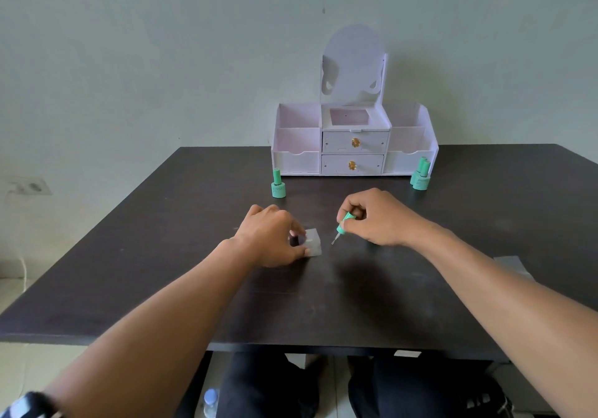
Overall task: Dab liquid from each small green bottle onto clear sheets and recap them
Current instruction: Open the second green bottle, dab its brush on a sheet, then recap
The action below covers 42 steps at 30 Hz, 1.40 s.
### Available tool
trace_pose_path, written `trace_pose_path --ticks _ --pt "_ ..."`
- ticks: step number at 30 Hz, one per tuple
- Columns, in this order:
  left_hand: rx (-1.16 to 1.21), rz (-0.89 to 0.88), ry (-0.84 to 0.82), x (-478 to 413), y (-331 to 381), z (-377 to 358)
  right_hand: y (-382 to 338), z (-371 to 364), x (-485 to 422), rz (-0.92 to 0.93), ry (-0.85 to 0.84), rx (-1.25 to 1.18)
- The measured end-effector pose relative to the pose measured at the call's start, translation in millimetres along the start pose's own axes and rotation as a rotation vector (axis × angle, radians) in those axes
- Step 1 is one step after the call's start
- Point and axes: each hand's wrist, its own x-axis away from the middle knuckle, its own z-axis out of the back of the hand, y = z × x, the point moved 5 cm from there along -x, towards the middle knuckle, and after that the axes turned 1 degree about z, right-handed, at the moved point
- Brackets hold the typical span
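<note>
Pinching the green brush cap (343, 223) in my right hand (377, 216), bristles just beside the clear sheet (313, 242), left hand (271, 236) fingers closed on the sheet's edge, capped green bottles (278, 184) farther back on the dark bench (161, 255)

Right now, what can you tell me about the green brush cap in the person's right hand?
The slim mint-green plastic brush cap is off its bottle, pinched near its top in the grip of the right hand. It tilts down and to the left, a thin stem ending in a small pale brush tip. The tip hangs just above the dark table, just right of the small clear sheet, not touching it.
</note>
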Motion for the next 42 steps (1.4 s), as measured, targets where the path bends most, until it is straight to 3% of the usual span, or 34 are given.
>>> trace_pose_path --ticks 19,25,36,42 --pt "0.017 0.005 0.031 -5 1 11 -3 7 -6 -0.006 0.005 0.003" --pt "0.127 -0.036 0.082 -27 26 24 8 47 -6 -0.054 0.063 -0.006" --pt "0.494 -0.026 -0.057 -79 83 -7 53 74 -9 -0.116 0.096 0.003" --pt "0.567 -0.001 -0.088 -89 83 -25 61 70 -12 -0.121 0.085 -0.007"
